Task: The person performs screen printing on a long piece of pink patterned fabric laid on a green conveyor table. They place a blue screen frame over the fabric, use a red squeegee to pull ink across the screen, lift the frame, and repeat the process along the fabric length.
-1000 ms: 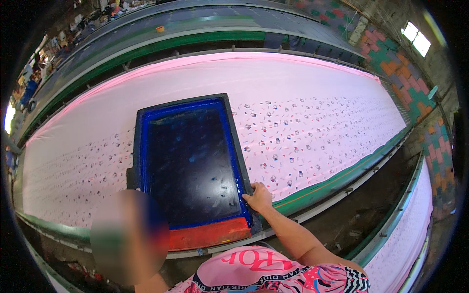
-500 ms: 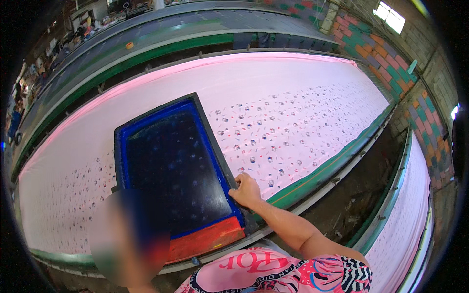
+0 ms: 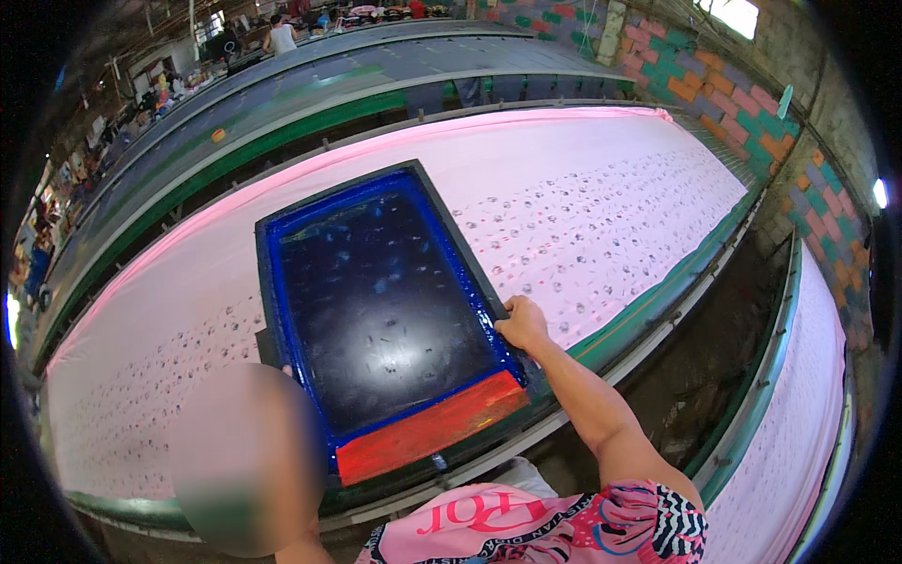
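Observation:
A screen-printing frame [image 3: 446, 226] with a dark mesh, blue ink around its inner border and a red strip [image 3: 432, 428] along its near end lies on pink cloth [image 3: 366, 146]. My right hand [image 3: 526, 324] grips the frame's right rail near its close corner, fingers curled over the edge. A blurred patch covers most of my left hand; a fingertip [image 3: 287, 371] shows beside the frame's left rail, but its grip is hidden. Small dark and red printed motifs [image 3: 601, 221] dot the cloth on both sides of the frame.
The cloth covers a long table with a green edge [image 3: 611, 343] and a metal rail. Beyond stands another long grey table [image 3: 376, 66] with a small yellow object [image 3: 218, 134] on it. A person [image 3: 280, 36] is in the far background. At right is another cloth-covered table [image 3: 785, 404].
The frame has shifted right along the cloth, with my right hand still on its rail. My view has turned slightly, bringing the far person into sight.

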`<state>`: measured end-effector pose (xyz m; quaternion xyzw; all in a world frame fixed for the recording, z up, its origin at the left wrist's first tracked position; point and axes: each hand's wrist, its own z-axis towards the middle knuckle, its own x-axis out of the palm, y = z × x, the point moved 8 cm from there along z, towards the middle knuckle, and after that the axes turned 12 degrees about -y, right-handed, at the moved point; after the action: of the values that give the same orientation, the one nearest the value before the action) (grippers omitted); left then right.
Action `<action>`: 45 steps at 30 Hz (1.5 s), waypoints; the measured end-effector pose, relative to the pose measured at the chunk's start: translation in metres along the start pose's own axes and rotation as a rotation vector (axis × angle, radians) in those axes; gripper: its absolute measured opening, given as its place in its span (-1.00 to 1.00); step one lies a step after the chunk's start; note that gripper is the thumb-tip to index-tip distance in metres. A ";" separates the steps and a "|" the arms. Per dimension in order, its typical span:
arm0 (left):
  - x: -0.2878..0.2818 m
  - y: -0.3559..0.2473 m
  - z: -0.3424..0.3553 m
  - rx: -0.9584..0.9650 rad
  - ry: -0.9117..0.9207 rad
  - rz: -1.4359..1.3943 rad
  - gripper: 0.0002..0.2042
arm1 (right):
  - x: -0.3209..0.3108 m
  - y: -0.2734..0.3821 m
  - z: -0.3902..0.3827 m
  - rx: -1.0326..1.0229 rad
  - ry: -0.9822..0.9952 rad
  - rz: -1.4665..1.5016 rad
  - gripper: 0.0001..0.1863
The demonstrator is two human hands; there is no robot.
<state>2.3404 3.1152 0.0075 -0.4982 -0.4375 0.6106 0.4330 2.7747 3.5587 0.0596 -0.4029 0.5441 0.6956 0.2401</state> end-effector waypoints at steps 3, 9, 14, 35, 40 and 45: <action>0.063 -0.032 -0.074 0.064 -0.002 0.023 -0.73 | -0.036 -0.078 0.040 0.044 -0.033 -0.009 -0.56; 0.145 -0.050 -0.178 0.044 0.013 0.018 -0.74 | -0.089 -0.185 0.101 0.133 -0.005 -0.045 -0.51; 0.184 -0.063 -0.231 0.035 0.009 0.096 -0.70 | -0.109 -0.246 0.130 0.198 0.030 -0.072 -0.50; 0.224 -0.071 -0.291 0.035 0.037 0.171 -0.69 | -0.131 -0.308 0.162 0.082 0.052 -0.082 -0.45; 0.222 -0.061 -0.284 0.002 0.091 0.285 -0.59 | -0.139 -0.263 0.133 -0.276 -0.065 -0.165 -0.50; 0.238 -0.071 -0.254 0.084 0.254 0.344 -0.45 | -0.150 -0.179 0.013 -0.885 0.419 0.236 -0.48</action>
<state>2.5675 3.3878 -0.0089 -0.6199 -0.2621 0.6257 0.3943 2.9933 3.6395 0.0833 -0.5329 0.2755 0.7862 -0.1485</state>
